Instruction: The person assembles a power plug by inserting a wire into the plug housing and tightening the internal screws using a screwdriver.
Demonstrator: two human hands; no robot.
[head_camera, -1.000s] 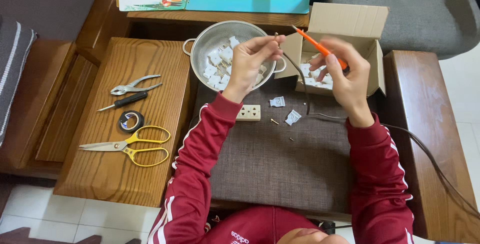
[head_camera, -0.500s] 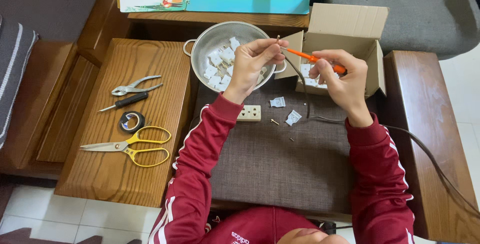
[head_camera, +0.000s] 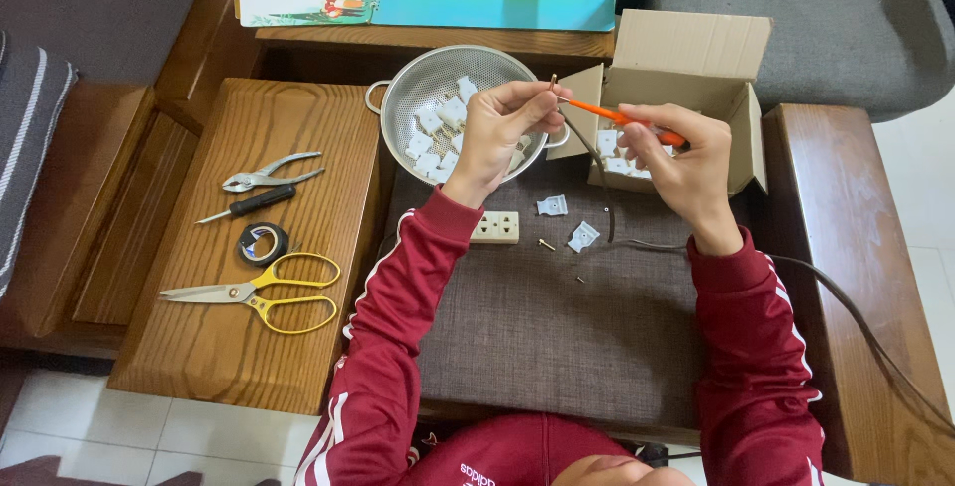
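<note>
1. The orange screwdriver lies nearly level in the air above the far edge of the grey cushion, its long axis running left to right; the tip points left and slightly far, toward my other hand, and the handle end sits in my right palm.
2. My right hand is closed around the screwdriver handle, fingers pressed on it.
3. My left hand pinches a small brass-tipped part at the end of the dark cable, fingertips pressed together on it, just in front of the metal colander.
4. Against a second ago, the screwdriver has dropped from a steeper tilt to almost flat, and its tip has come closer to my left fingers.
5. On the cushion below lie a cream socket strip, white plastic pieces and loose screws. The open cardboard box stands at the far right.
6. On the wooden side table to the left: pliers, a black screwdriver, a tape roll, yellow scissors. Pale tiled floor lies nearer.
</note>
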